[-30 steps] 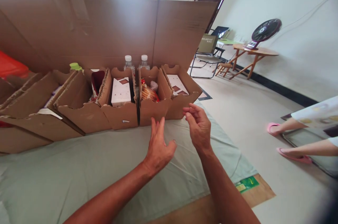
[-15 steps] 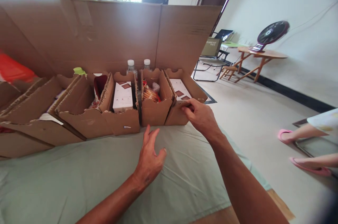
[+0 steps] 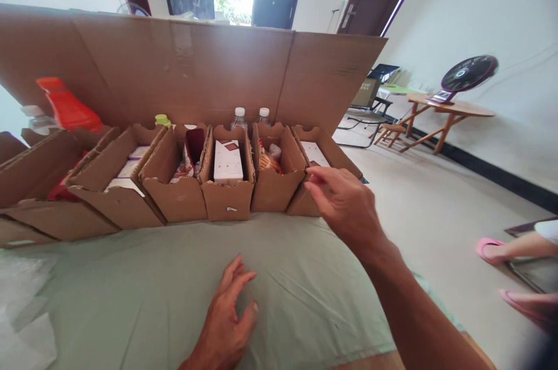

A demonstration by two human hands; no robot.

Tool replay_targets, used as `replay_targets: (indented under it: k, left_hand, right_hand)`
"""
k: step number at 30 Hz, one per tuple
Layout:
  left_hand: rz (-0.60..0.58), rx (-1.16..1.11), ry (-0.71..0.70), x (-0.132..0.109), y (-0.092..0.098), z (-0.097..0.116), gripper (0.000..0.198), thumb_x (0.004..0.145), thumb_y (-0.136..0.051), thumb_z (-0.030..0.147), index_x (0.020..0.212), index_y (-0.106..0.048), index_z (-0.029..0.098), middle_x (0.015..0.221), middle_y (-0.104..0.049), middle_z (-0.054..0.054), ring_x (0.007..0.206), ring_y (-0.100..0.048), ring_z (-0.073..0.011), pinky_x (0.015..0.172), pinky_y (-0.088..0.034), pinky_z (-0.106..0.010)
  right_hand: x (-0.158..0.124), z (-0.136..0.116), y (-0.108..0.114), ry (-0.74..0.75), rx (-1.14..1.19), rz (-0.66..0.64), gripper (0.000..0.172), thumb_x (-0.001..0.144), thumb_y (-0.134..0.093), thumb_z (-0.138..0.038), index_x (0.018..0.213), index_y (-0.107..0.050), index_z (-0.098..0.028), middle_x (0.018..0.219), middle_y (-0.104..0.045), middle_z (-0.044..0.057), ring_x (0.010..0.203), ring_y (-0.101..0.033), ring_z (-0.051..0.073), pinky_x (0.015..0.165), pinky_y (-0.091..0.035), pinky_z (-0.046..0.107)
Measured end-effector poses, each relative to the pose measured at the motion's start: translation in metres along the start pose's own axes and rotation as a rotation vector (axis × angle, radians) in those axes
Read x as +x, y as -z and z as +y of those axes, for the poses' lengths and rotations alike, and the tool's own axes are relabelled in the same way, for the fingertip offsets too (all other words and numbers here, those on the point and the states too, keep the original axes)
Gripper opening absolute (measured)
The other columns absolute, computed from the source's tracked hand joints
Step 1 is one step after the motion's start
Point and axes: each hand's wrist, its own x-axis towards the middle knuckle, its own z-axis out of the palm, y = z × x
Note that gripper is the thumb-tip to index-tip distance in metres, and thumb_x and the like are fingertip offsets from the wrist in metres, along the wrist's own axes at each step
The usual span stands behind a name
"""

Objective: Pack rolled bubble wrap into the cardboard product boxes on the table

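My left hand point(image 3: 229, 312) hovers over the green cloth point(image 3: 165, 283), fingers spread and holding nothing. At the right end of the row, my right hand point(image 3: 344, 198) is in front of the rightmost cardboard bin point(image 3: 300, 204). Its thumb and index finger are slightly apart, with nothing visible between them; I cannot tell whether they touch the bin. A white box point(image 3: 314, 153) lies in that bin, partly hidden by the hand. The neighbouring bin point(image 3: 272, 195) contains packaged food point(image 3: 268, 160), and the one left of it point(image 3: 224, 201) a white box point(image 3: 228, 166).
More bins point(image 3: 176, 207) extend leftward, one with a red-capped bottle point(image 3: 72, 105) in it. A tall cardboard panel point(image 3: 231, 67) stands behind. Clear plastic wrap point(image 3: 21, 283) lies at left. A fan point(image 3: 466, 76) on a wooden table point(image 3: 471, 108) and a seated person's feet point(image 3: 492, 251) are at right.
The view has swung left, bringing the red bottle and plastic wrap in. My left hand has drawn back from the bins; my right hand has shifted slightly left along the rightmost bin's front.
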Motion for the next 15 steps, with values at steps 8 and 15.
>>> replay_targets:
  k: [8,15]
  left_hand:
    - [0.002,0.005,-0.109,-0.014,0.01,-0.026,0.04,0.082,-0.056,0.02,0.119,-0.07,0.022,0.153,-0.049,-0.015,0.135,-0.055,-0.0305,0.109,-0.047,-0.051]
    - [0.005,0.011,-0.047,-0.029,0.037,-0.032,0.037,0.084,-0.056,0.02,0.118,-0.071,0.025,0.153,-0.051,-0.013,0.135,-0.055,-0.029,0.111,-0.046,-0.048]
  right_hand:
    - [0.04,-0.067,-0.027,0.334,-0.007,-0.127,0.017,0.092,-0.061,-0.022,0.104,-0.073,-0.022,0.108,-0.073,0.008,0.102,-0.06,0.029,0.089,-0.043,0.043]
    - [0.041,-0.1,-0.066,0.48,-0.222,-0.405,0.014,0.091,-0.065,-0.018,0.08,-0.074,-0.019,0.08,-0.076,0.007,0.087,-0.059,0.025,0.082,-0.034,0.04]
